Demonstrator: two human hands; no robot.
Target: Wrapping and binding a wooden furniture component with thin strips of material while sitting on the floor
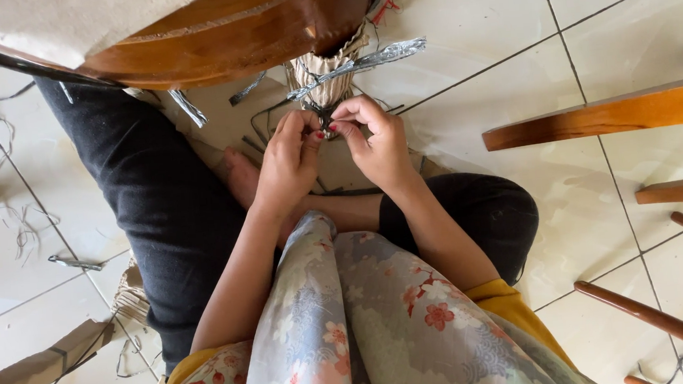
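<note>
Fingers of left hand [289, 159] and right hand [378, 144] pinch a dark strap end [324, 118] together. Just above: corrugated brown wrapping [324, 75] bound by silver strap [364, 62], around wooden chair leg [263, 23]. Brown cardboard scrap [31, 372] lower left on floor [490, 18].

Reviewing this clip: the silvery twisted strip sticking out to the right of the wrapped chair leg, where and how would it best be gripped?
Probably at its free flared end, coming from the right. The silvery strip runs from the paper-wrapped chair leg out over bare floor tile, so that end is unobstructed. Near the leg, the left hand and right hand crowd the knot, fingers pinching dark cord.
</note>
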